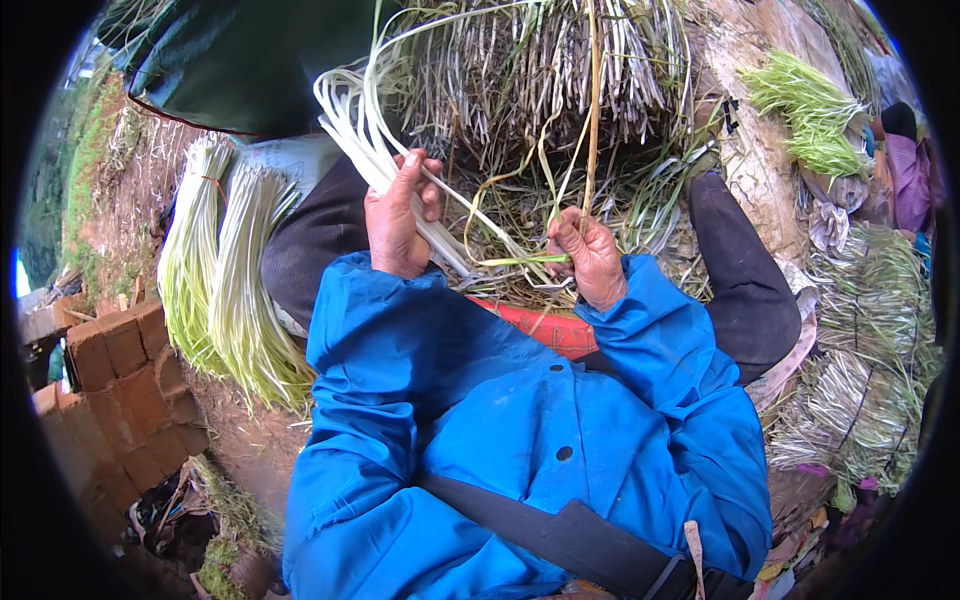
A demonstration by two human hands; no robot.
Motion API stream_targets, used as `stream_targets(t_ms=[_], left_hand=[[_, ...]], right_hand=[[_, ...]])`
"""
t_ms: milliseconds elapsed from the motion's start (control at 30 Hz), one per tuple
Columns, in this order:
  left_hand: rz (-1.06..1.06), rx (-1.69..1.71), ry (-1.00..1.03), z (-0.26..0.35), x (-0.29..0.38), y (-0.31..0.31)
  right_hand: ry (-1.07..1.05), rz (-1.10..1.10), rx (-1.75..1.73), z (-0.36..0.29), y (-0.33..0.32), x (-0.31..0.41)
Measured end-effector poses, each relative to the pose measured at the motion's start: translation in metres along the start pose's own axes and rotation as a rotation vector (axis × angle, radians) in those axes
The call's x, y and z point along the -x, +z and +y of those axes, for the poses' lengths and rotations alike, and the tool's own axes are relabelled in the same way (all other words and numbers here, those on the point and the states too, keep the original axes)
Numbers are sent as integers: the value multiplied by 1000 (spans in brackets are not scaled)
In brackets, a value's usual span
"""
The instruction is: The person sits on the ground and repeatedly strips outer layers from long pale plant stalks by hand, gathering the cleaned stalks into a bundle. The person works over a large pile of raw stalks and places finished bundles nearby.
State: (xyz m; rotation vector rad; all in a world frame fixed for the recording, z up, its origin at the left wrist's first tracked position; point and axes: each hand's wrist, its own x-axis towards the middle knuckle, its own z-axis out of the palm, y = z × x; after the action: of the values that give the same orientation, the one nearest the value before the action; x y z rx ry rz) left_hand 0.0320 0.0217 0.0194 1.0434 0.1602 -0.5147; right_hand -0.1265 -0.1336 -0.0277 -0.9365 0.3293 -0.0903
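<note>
My left hand is closed around a bundle of long white stalks, which look like blanched garlic chives and bend over at the top. Opposite it, my right hand pinches a thin brown stick together with yellowed leaves and a green leaf end. A few pale stalks stretch between both hands. Beyond them stands a large mass of untrimmed stalks with dry, dirty outer leaves. Loose leaf litter lies below it, between my knees.
Two bundles of cleaned white and yellow-green stalks lie beside my left knee. Stacked red bricks are at the lower left, a dark green cover at the upper left. More tied bundles lie at right; a person's purple sleeve shows behind.
</note>
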Motion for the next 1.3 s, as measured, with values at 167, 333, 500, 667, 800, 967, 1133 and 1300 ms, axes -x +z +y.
stream_targets(t_ms=[167,333,500,667,800,967,1133,1300], left_hand=[[-3,-50,192,57,-24,9],[-11,-14,452,102,-29,41],[6,-31,283,64,-19,40],[-16,55,-71,41,-16,30],[-36,153,-216,41,-15,28],[5,181,-152,50,-9,23],[-39,220,-129,55,-4,20],[-11,195,-106,52,-5,20]], right_hand=[[-164,-58,957,25,-41,29],[428,-547,1670,61,-86,40],[20,-191,1622,-48,-48,4],[-485,432,1471,-121,-68,-109],[-468,805,1586,-159,-138,-209],[-298,483,1195,-135,-183,-242],[-283,683,1106,-124,-161,-174],[-703,610,664,-168,-89,-116]])
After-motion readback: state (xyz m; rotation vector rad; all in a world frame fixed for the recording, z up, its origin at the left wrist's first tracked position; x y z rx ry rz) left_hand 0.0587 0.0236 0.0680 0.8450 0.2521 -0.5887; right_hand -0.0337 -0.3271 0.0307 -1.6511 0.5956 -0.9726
